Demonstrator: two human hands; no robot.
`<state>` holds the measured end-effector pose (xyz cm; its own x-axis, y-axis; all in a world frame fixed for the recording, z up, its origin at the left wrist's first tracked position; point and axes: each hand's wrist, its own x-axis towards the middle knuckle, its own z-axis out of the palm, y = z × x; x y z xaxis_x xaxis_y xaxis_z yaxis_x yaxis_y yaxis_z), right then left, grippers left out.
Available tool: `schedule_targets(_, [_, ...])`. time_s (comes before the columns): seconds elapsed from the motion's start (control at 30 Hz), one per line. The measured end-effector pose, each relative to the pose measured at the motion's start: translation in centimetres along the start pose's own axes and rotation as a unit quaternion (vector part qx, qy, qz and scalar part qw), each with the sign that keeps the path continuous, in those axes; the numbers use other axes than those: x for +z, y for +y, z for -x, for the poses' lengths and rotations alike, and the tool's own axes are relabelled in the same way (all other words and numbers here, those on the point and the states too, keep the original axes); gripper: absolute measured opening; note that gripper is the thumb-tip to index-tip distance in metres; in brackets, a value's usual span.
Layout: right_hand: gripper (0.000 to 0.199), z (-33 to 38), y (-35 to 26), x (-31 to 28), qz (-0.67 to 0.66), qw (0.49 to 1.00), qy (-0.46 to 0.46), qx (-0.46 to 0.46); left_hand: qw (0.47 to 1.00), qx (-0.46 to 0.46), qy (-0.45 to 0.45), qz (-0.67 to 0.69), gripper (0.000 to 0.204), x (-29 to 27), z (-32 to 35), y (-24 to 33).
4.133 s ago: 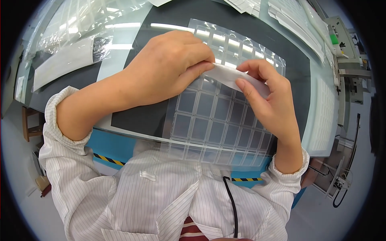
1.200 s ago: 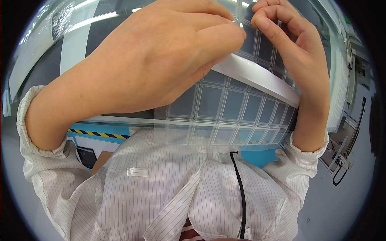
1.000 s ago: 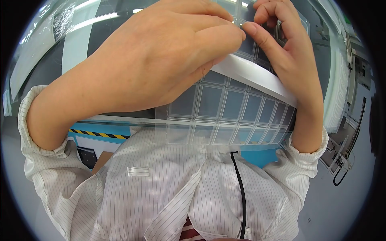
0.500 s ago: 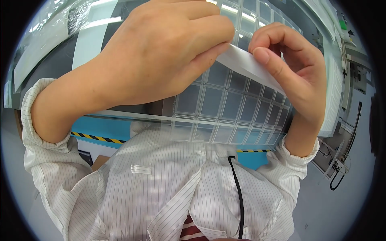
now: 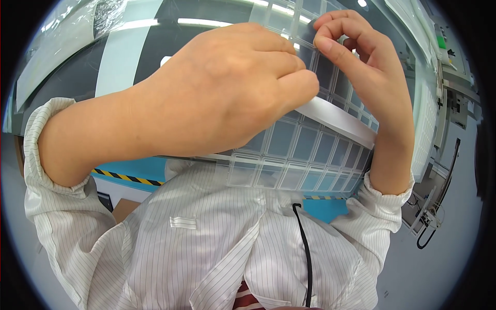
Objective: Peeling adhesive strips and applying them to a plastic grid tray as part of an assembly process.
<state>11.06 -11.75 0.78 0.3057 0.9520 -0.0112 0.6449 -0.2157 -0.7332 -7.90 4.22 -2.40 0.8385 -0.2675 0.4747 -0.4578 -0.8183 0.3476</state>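
A clear plastic tray (image 5: 305,155) with a grid of square pockets lies tilted close under my face. Across it runs a white flat strip (image 5: 338,120). My left hand (image 5: 222,98) covers much of the tray, and its fingertips pinch the strip's left end. My right hand (image 5: 369,72) is curled at the tray's upper right, thumb and forefinger pressed together at a pocket near the top edge. What sits between those two fingers is hidden.
Below the tray are a dark mat (image 5: 170,36) and a blue table edge with yellow-black hazard tape (image 5: 129,178). Clear plastic bags (image 5: 67,36) lie at the upper left. Equipment and cables (image 5: 431,227) stand at the right. A black cord (image 5: 305,253) hangs down my striped coat.
My right hand has let go of the strip's right end and risen to the tray's top edge. Since four seconds ago both hands and the tray have come much closer to my face.
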Motion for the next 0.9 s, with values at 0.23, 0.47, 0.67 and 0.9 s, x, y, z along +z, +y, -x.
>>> schedule_targets(0.23, [0.013,0.4,-0.6,2.1,-0.031,0.999,0.034,-0.003,1.000,-0.009,-0.016,-0.009,0.021,-0.2,1.3,0.7])
schedule_targets(0.47, [0.011,0.1,-0.7,1.3,-0.001,0.999,0.023,0.029,1.000,-0.010,-0.024,0.000,0.022,-0.6,1.0,0.5])
schedule_targets(0.67, [0.010,-0.4,-2.0,2.0,0.032,0.998,0.014,0.051,0.996,0.044,0.076,-0.023,0.024,0.3,0.8,0.1])
schedule_targets(0.9, [0.010,-0.6,-4.7,2.2,0.084,0.994,0.008,0.071,0.999,0.022,0.037,-0.010,0.024,-0.2,1.0,0.2])
